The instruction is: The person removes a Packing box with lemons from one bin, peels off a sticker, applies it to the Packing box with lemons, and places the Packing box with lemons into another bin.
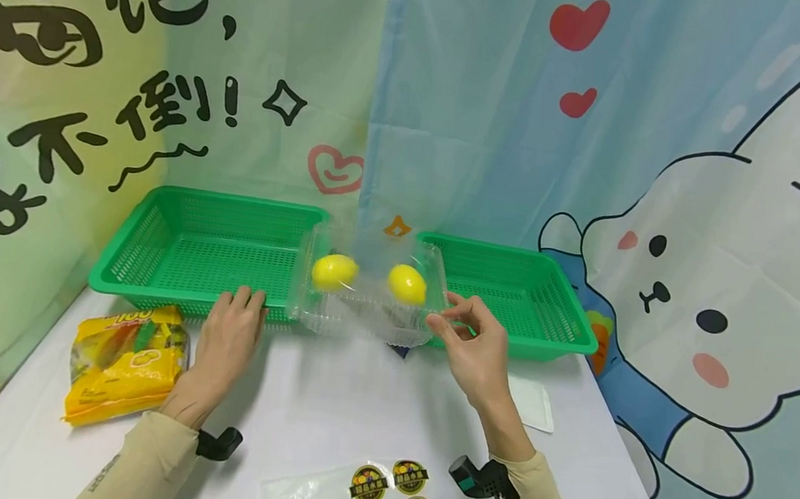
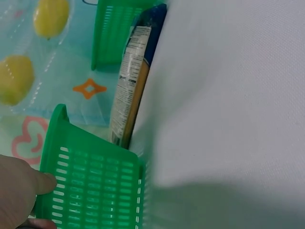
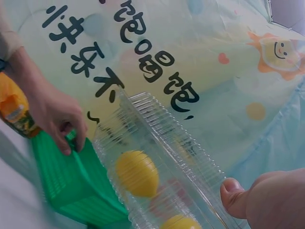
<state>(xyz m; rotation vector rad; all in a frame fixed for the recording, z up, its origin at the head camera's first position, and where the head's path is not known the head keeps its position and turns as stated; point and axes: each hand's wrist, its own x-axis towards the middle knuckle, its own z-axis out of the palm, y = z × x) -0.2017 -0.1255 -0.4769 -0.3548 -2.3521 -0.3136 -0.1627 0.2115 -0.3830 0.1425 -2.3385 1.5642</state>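
My right hand (image 1: 477, 349) pinches the right edge of a clear plastic clamshell box (image 1: 367, 313), thumb in front, and holds it raised between two green baskets. Two yellow lemons (image 1: 334, 272) lie inside the box, one left and one right. With curled fingers my left hand (image 1: 227, 338) grips the front rim of the left green basket (image 1: 230, 252), near its right corner. In the left wrist view, the thumb presses the outer wall of that basket (image 2: 95, 176). The right green basket (image 1: 510, 289) stands just behind my right hand.
A yellow snack bag (image 1: 126, 365) lies left of my left forearm. A blue and tan packet (image 2: 131, 81) leans between the baskets. Round fruit stickers (image 1: 370, 484) on a clear sheet lie at the front, and a white flat piece (image 1: 532, 403) at right. A printed curtain (image 1: 452, 128) hangs behind.
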